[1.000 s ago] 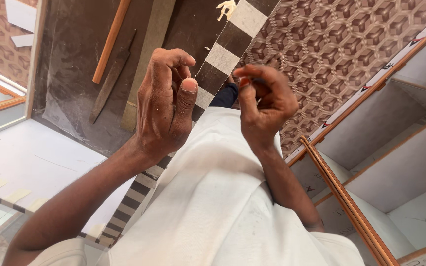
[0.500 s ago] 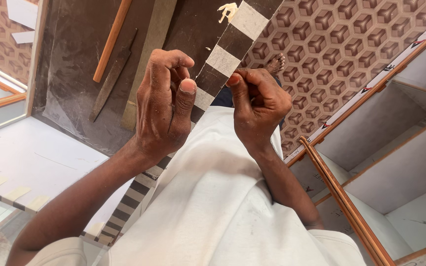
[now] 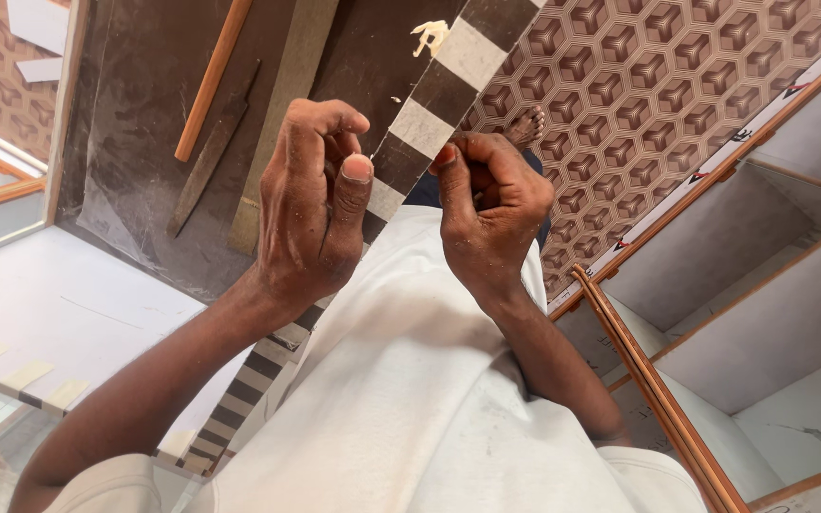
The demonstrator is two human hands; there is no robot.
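Up close, the left hand (image 3: pixel 311 204) and right hand (image 3: pixel 491 204) are both curled into loose fists, just beside each other, gripping nothing visible. Behind them a black-and-white striped strip (image 3: pixel 448 76) crosses the dark board (image 3: pixel 135 161), near a brown file (image 3: pixel 209 152).

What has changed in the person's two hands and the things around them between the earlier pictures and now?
The right hand has curled its fingers tighter and drawn slightly nearer the left hand; its thumb now points up. Nothing was visibly taken hold of or let go. The left hand stays half-closed, and the striped strip, the wooden stick and the dark board lie as before.
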